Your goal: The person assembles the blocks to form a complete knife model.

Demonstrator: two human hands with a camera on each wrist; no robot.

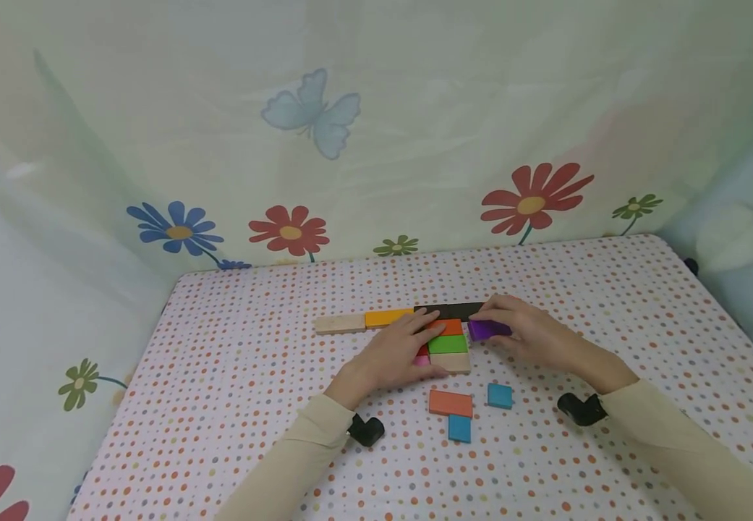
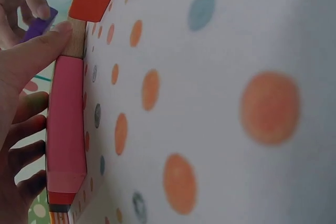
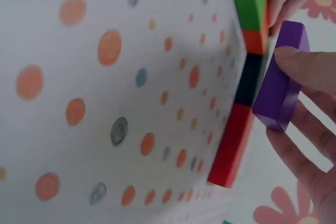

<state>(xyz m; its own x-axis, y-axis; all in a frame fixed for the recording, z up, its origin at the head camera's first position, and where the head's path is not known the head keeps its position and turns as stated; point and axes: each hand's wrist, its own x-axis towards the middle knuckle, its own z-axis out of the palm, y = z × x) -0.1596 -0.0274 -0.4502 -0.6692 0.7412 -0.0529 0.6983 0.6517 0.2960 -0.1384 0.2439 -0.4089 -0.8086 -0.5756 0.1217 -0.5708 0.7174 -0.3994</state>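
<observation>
My right hand (image 1: 532,331) pinches a purple block (image 3: 283,80) between thumb and fingers, raised a little and tilted in the right wrist view. It is beside a cluster of flat blocks. My left hand (image 1: 389,356) rests across that cluster with fingers spread. Orange (image 1: 451,328), green (image 1: 448,344) and plain wood (image 1: 453,362) blocks show past its fingers; a pink block (image 2: 65,121) lies partly under the hand. Behind runs a row with plain wood (image 1: 340,324), yellow (image 1: 387,318) and black (image 1: 464,312) blocks. A red block (image 3: 231,145) continues it, hidden by my right hand in the head view.
Nearer the front lie a salmon block (image 1: 451,403) and two small blue blocks, one touching it (image 1: 459,428) and one apart to the right (image 1: 500,396). A dotted cloth (image 1: 252,405) covers the table. Flower-printed curtains (image 1: 383,181) hang behind and at the sides.
</observation>
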